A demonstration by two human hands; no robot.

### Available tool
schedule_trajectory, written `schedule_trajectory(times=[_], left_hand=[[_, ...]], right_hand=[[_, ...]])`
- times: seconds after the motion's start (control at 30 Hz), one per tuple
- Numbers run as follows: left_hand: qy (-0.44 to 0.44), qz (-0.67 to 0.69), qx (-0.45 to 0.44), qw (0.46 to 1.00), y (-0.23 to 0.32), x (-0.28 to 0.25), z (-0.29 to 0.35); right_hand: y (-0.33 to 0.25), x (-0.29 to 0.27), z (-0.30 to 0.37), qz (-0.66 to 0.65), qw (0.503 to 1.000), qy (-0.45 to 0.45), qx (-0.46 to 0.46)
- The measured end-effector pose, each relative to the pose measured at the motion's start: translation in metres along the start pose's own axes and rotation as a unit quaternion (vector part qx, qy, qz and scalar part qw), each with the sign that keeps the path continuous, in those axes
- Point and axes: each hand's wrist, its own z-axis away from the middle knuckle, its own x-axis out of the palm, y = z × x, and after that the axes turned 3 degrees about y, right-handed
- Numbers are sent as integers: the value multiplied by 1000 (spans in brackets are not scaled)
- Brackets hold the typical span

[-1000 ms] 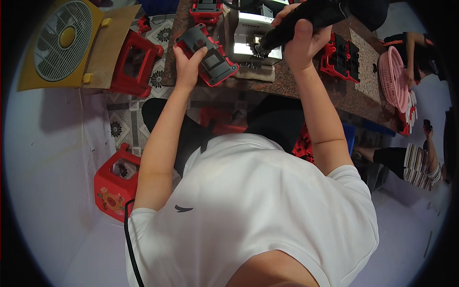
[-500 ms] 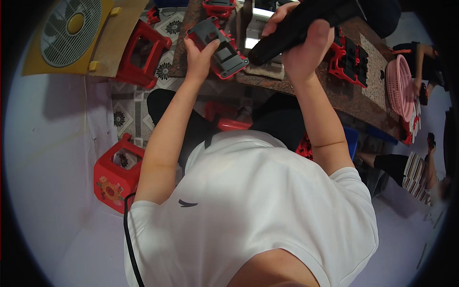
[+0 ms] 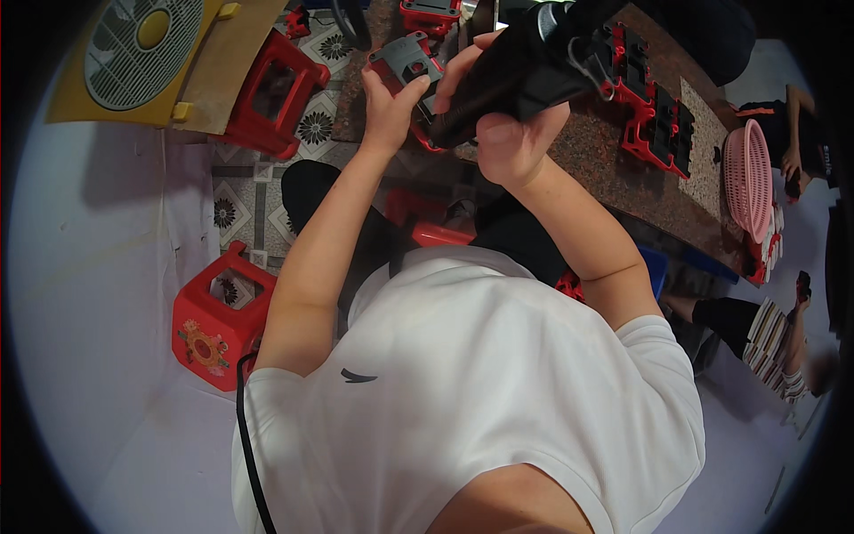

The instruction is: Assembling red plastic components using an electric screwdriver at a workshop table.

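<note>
My left hand (image 3: pixel 389 114) is closed on the near left side of a red and grey plastic housing (image 3: pixel 400 64), thumb over its top face. A long black cylindrical tool, which looks like an inline electric screwdriver (image 3: pixel 485 96), is in my right hand (image 3: pixel 518 147), its fingers wrapped round the body. The tool slants down to the left, its narrow end over the housing's near right part. Whether its tip touches the housing is hidden. My right palm faces up beneath the tool, and the thumb lies along the near side.
More red and black housings (image 3: pixel 654 129) stand on the speckled brown table (image 3: pixel 587 169) to the right; another housing (image 3: pixel 429 16) is at the back. A pink basket (image 3: pixel 747 182) sits at the right edge. Red stools (image 3: pixel 218 325) and a yellow fan (image 3: pixel 133 53) are at left. Other people work at far right.
My right hand has brought the black tool left and nearer to me, over the housing. My left hand still holds the housing. A dark curved shape now shows at the top, left of the housing.
</note>
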Motion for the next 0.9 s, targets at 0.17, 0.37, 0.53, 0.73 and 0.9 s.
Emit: schedule_trajectory(times=[0.17,0.37,0.53,0.73,0.9], left_hand=[[-1,44,-82,996,17,1,-2],[16,146,-36,988,-17,5,-5],[9,79,-90,993,-3,5,-6],[-40,165,-128,977,13,1,-7],[-23,120,-125,985,21,-2,-6]], right_hand=[[0,-4,-4,-24,1000,-2,20],[10,0,-1,-10,1000,1,11],[5,2,-2,-42,997,-37,55],[32,-71,-62,-237,926,-14,-295],[13,-101,-35,94,984,40,-144]])
